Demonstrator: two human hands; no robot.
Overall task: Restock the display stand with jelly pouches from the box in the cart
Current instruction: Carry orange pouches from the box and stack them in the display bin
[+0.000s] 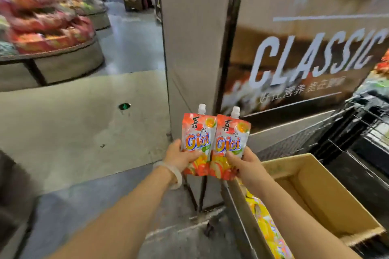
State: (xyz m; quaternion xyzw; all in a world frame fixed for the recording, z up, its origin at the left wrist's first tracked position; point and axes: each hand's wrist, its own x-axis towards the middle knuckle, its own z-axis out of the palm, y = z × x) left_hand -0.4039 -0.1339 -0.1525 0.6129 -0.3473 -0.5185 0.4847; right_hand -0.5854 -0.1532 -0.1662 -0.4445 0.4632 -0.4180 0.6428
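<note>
I hold two orange jelly pouches upright side by side in front of me, each with a white spout cap. My left hand grips the lower part of the left pouch. My right hand grips the lower part of the right pouch. The open cardboard box sits in the cart at the lower right, and its inside looks mostly bare. The round display stand, piled with blurred red and orange packs, is at the upper left.
A square pillar with a "CLASSIC" poster stands straight ahead. The black wire cart fills the right side. A yellow printed box side shows below the cardboard box. Grey floor lies between me and the stand.
</note>
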